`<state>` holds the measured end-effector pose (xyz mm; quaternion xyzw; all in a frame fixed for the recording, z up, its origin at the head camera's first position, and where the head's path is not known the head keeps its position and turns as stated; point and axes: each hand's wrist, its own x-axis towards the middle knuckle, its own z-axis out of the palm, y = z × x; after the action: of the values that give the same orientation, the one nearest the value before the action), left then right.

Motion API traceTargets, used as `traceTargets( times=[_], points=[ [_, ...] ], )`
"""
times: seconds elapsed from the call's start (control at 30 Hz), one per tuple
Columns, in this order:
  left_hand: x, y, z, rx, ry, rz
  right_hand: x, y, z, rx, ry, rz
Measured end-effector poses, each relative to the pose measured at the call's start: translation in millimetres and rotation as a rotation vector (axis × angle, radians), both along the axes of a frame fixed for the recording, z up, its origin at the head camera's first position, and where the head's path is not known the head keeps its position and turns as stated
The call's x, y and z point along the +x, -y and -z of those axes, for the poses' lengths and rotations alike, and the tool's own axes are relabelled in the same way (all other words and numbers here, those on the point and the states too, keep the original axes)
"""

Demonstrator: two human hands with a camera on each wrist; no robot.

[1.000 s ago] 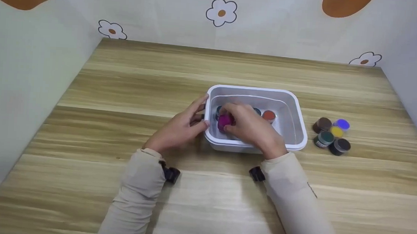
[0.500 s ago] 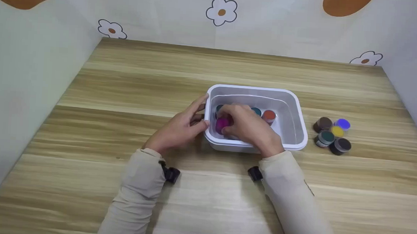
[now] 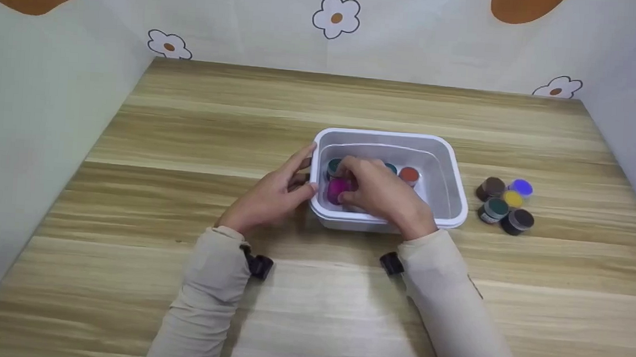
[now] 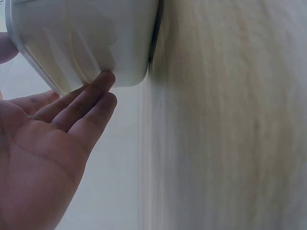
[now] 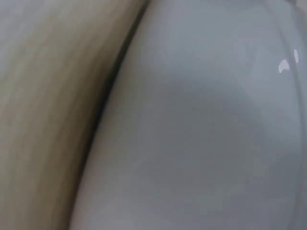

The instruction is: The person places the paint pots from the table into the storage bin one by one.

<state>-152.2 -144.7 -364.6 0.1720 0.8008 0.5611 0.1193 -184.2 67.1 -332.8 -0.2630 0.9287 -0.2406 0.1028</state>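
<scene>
Closest to me are two pale sleeves (image 3: 209,288), a black wrist camera (image 3: 260,266) clipped at the left cuff. Past them the left hand (image 3: 269,197) lies along the near-left side of a white tub (image 3: 441,191), fingers fairly straight against its outer wall, thumb at the rim, apparently just steadying it. The right hand (image 3: 383,191) reaches down inside, its grip narrow, thumb and fingers pinching a magenta jar (image 3: 339,191). That jar sits at the fingertips, left of the palm, in the tub's near-left corner; whether it touches the floor of the tub I can't tell.

Just behind it is a teal jar (image 3: 333,167); another teal top (image 3: 391,168) shows beyond the knuckles, with a red jar (image 3: 409,175) beside it. The hand may hide more.

I'd call the job about midway: some jars are in the tub, while five cluster on the tabletop (image 3: 188,137) to its right: black (image 3: 517,221), dark green (image 3: 494,210), yellow (image 3: 513,199), brown (image 3: 491,189) and violet-blue (image 3: 520,187), none being handled.
</scene>
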Motion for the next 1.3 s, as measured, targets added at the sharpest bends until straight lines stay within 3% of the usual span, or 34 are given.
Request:
traceTargets(
  times=[0.23, 0.43, 0.6, 0.73, 0.83, 1.07, 1.2, 1.3],
  points=[
    [-1.0, 0.9, -0.5, -0.006, -0.010, 0.008, -1.1, -19, -14.6, -0.096, -0.010, 0.044],
    [-0.9, 1.1, 0.5, 0.008, -0.016, 0.006, -1.2, -50, -25.7, -0.204, -0.069, 0.087],
    [-0.2, 0.3, 1.4, -0.007, 0.000, -0.005, 0.1, -89, -37.4, -0.297, -0.109, 0.176],
    [-0.2, 0.0, 0.7, -0.013, 0.008, -0.018, 0.4, -125, -43.6, -0.344, -0.192, 0.293],
    [-0.3, -0.4, 0.2, -0.013, 0.011, -0.018, -0.3, -155, -40.8, -0.354, -0.228, 0.390],
    [-1.8, -1.2, 1.6, 0.006, 0.005, -0.001, -4.4, -224, -18.9, -0.343, -0.214, 0.585],
    [-1.7, -0.4, 0.7, 0.009, 0.002, 0.005, -7.9, -254, -2.5, -0.327, -0.173, 0.626],
    [-0.9, 0.6, 0.1, 0.013, 0.014, -0.001, -10.2, -265, 5.9, -0.299, -0.111, 0.602]
  ],
)
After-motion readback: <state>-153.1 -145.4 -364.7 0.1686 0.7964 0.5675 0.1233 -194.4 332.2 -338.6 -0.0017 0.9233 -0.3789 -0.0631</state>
